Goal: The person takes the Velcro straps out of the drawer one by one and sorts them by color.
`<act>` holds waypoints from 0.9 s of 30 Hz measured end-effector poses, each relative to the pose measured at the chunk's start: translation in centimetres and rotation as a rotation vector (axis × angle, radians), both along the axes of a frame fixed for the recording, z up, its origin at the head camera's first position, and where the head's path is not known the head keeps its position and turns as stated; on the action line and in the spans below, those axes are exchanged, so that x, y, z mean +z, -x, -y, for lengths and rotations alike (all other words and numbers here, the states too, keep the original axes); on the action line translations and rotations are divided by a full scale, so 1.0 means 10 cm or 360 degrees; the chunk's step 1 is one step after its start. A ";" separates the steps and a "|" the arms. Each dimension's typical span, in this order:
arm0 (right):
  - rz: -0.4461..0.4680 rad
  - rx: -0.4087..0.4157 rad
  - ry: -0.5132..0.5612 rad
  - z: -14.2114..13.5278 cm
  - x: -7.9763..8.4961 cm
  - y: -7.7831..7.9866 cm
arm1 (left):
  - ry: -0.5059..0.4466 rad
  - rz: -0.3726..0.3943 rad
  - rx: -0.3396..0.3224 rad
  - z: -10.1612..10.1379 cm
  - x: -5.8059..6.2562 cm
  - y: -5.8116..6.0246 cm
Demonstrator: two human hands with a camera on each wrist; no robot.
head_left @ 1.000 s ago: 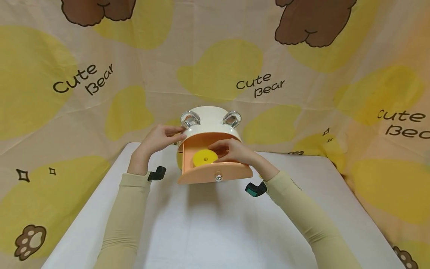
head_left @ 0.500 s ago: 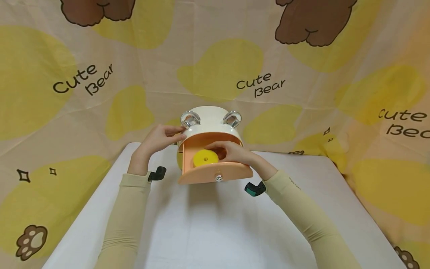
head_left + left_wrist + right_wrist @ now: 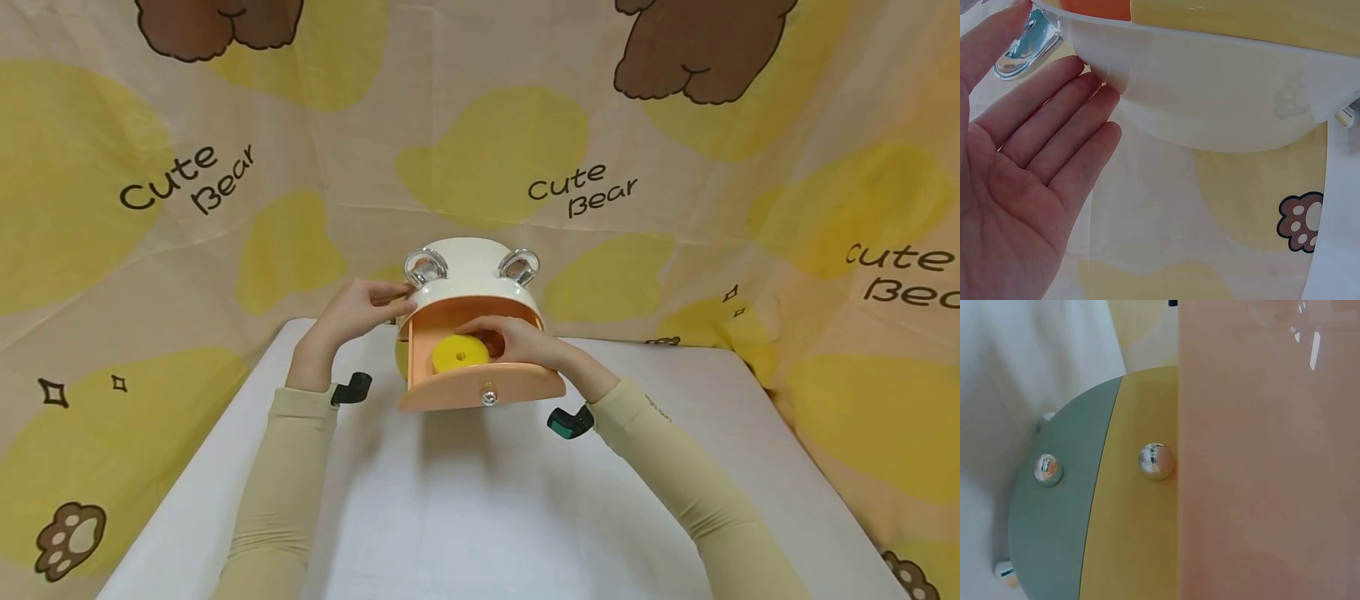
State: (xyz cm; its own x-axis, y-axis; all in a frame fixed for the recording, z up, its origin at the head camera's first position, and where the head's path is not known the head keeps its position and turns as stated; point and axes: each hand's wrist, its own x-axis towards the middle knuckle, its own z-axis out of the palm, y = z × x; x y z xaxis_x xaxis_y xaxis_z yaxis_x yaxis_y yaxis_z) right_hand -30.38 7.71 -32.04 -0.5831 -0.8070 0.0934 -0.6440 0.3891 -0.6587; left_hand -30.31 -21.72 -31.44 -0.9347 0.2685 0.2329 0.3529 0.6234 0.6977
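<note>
In the head view a small white rounded cabinet (image 3: 472, 262) with silver ring ears stands with its peach top drawer (image 3: 438, 393) pulled out. A thick yellow disc (image 3: 450, 350) with a small central hole lies inside the drawer. My right hand (image 3: 521, 340) reaches in from the right, its fingers curved round the disc's right edge. The drawer front hides that hand in the right wrist view. My left hand (image 3: 1029, 162) rests its fairly straight fingertips on the cabinet's white side wall (image 3: 1210, 94), with the thumb beside a silver ear (image 3: 1029, 44).
Below the drawer are a yellow drawer front (image 3: 1132, 506) and a green drawer front (image 3: 1054, 519), each with a silver knob. The cabinet stands on a white table (image 3: 480, 517), close to a bear-print cloth (image 3: 480, 150) behind it.
My right hand's fingers have shifted left along the disc's far edge and closed in round it. The left hand and the cabinet have stayed in place.
</note>
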 end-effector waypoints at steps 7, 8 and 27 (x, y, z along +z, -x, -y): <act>-0.0002 -0.0066 0.0005 -0.01 0.02 -0.03 | -0.0026 0.0004 0.0003 0.00 -0.02 0.02; 0.0017 -0.0075 0.0014 -0.02 0.03 -0.03 | -0.0022 0.0006 -0.0001 0.00 -0.02 0.02; 0.0267 -0.0098 0.0231 -0.25 0.17 -0.04 | 0.0017 0.0007 -0.0028 0.01 -0.01 0.02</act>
